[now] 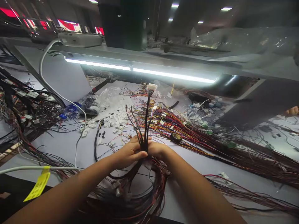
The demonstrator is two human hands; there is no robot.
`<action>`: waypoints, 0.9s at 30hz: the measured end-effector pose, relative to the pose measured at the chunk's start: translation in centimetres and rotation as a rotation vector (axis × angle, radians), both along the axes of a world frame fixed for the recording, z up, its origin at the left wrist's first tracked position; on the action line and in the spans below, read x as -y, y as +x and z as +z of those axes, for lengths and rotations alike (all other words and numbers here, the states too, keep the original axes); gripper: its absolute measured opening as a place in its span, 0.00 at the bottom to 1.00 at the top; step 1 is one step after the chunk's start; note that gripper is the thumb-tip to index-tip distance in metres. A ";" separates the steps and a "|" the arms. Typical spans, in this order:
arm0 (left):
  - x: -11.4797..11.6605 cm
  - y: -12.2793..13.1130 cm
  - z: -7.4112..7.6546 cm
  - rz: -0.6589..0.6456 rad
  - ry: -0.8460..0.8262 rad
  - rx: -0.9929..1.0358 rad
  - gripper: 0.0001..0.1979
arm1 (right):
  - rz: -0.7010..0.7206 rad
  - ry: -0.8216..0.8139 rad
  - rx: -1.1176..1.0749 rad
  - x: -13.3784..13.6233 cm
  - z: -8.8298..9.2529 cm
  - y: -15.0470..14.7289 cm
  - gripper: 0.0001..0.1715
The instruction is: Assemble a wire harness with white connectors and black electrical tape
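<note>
A wire harness (145, 124) with black-sleeved branches stands upright in the middle. Its tallest branch ends in a wide white connector (152, 87). A shorter branch carries a small white connector (154, 108) with coloured wires. My left hand (129, 152) is closed around the harness, its thumb lying across the near side. My right hand (155, 148) is closed against the same bundle from the right, with most of its fingers hidden behind it. Below both hands, the rest of the harness hangs in a blurred loop of dark and red wires (161, 183).
Long bundles of coloured wires (198, 137) cover the table's right side, with a roll of black tape (176, 137) on them. Loose white connectors (116, 119) lie behind my hands. A white cable (83, 124) hangs at left. A lit shelf lamp (173, 75) spans the back.
</note>
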State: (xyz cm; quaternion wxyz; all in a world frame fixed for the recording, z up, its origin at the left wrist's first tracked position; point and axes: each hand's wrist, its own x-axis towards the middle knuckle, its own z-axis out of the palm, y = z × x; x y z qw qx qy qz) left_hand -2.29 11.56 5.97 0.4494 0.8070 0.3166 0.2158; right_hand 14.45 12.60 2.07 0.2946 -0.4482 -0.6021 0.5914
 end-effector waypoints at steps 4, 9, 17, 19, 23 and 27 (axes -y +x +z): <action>-0.4 -0.6 -0.2 0.025 0.129 -0.084 0.20 | 0.163 -0.182 -0.117 1.0 0.3 0.7 0.18; -1.4 -0.6 0.7 0.089 0.010 -0.211 0.17 | 0.164 -0.294 -0.347 3.8 0.5 2.3 0.24; -4.0 -1.0 4.0 0.089 -0.608 -0.381 0.21 | -0.024 0.176 0.218 4.9 1.0 0.7 0.16; -4.0 -1.3 3.8 0.084 -0.643 -0.324 0.20 | -0.088 0.295 0.295 5.5 1.2 0.5 0.20; -3.3 -1.6 2.3 0.156 -0.618 -0.257 0.17 | -0.099 0.603 0.381 6.5 1.0 0.1 0.25; -1.8 -1.7 0.3 0.241 -0.901 0.060 0.10 | -0.159 0.840 0.407 6.5 -0.1 0.1 0.16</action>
